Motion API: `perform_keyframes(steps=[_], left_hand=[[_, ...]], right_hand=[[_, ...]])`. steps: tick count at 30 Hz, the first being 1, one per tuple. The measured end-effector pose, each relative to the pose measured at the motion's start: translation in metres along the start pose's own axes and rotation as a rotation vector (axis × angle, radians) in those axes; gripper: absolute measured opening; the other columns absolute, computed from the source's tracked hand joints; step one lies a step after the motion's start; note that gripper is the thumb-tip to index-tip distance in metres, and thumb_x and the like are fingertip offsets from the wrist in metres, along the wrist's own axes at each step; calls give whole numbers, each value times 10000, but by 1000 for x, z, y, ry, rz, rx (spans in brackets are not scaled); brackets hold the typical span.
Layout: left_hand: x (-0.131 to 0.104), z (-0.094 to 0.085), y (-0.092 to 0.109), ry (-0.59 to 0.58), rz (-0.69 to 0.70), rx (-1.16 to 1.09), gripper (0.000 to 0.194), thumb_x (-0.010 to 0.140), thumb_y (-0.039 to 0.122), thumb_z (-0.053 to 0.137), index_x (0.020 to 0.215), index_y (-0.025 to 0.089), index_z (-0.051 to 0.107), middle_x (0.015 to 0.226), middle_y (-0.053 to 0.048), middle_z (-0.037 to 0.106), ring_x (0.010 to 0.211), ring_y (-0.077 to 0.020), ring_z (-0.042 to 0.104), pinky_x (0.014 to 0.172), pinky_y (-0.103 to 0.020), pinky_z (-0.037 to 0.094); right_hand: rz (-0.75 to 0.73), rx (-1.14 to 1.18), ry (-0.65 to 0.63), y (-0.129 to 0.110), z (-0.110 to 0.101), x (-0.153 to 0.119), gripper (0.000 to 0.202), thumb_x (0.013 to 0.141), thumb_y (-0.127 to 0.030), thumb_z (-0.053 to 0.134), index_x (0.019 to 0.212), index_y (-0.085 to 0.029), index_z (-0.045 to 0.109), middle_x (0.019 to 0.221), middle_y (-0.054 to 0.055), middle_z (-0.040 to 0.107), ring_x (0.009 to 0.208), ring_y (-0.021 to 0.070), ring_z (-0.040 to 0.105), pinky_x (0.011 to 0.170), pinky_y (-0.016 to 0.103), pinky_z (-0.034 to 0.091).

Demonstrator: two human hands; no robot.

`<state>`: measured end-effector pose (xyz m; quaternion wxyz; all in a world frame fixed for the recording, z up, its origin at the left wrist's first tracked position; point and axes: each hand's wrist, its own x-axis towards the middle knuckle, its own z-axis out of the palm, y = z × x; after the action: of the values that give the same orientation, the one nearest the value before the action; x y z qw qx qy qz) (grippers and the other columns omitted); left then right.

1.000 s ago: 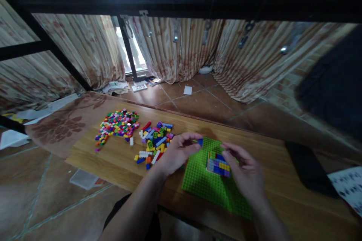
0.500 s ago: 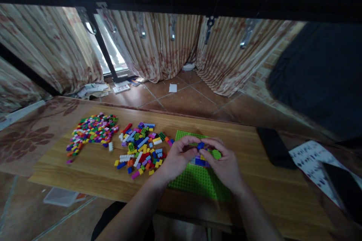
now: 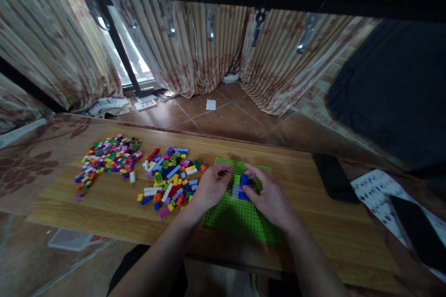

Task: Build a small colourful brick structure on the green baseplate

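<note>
A green studded baseplate [image 3: 240, 220] lies on the wooden board, with a small build of blue and grey bricks [image 3: 240, 190] on its upper middle. My left hand [image 3: 213, 186] hovers over the plate's left side, fingers curled but apart, with nothing visible between them. On the right of the build is my right hand [image 3: 266, 195], its thumb and fingers spread around the blue bricks; the thumb touches or nearly touches them. Part of the build is hidden behind that hand.
Larger mixed bricks [image 3: 170, 178] lie left of the plate, and a pile of small bricks [image 3: 109, 158] is farther left. A black phone [image 3: 335, 177], a printed sheet [image 3: 371, 195] and another dark device [image 3: 414, 227] are at the right.
My hands have parted; the left one has drawn away from the bricks and opened. More of the build shows. The round green piece by my right hand is out of sight. The view has shifted slightly.
</note>
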<state>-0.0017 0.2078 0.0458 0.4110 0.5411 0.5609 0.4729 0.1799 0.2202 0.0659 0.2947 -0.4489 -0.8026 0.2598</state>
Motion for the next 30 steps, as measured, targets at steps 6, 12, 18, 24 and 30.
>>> perform_keyframes(steps=[6, 12, 18, 24, 30], left_hand=[[0, 4, -4, -37, 11, -9, 223, 798, 164, 526, 973, 162, 663, 941, -56, 692, 892, -174, 640, 855, -297, 497], [-2, 5, -1, -91, -5, 6, 235, 798, 155, 529, 988, 169, 667, 956, -48, 700, 904, -171, 641, 861, -287, 493], [-2, 4, 2, -110, -5, 25, 244, 791, 124, 509, 983, 149, 657, 955, -56, 698, 901, -174, 640, 858, -292, 491], [-2, 5, 1, -110, 6, 66, 267, 792, 116, 508, 1009, 143, 661, 968, -59, 699, 896, -173, 646, 862, -297, 496], [-3, 6, 0, -111, 11, 84, 281, 800, 127, 515, 1032, 165, 669, 1002, -48, 707, 925, -170, 649, 877, -289, 495]], right_hand=[[39, 59, -29, 1, 2, -1, 535, 799, -206, 577, 1316, -287, 468, 1071, 41, 630, 1021, 210, 575, 949, 446, 442], [60, 76, -37, 0, 3, -1, 518, 797, -215, 592, 1300, -287, 491, 1078, 43, 626, 1027, 213, 578, 945, 442, 449], [70, 88, -39, 0, 2, -1, 502, 791, -221, 605, 1281, -275, 514, 1081, 53, 628, 1026, 218, 581, 942, 439, 448], [61, 89, -45, 3, 3, -1, 491, 798, -228, 607, 1277, -287, 513, 1084, 45, 634, 1032, 220, 580, 947, 441, 445], [64, 81, -39, 3, 4, -1, 490, 791, -219, 612, 1269, -278, 519, 1085, 50, 633, 1032, 223, 577, 942, 444, 447]])
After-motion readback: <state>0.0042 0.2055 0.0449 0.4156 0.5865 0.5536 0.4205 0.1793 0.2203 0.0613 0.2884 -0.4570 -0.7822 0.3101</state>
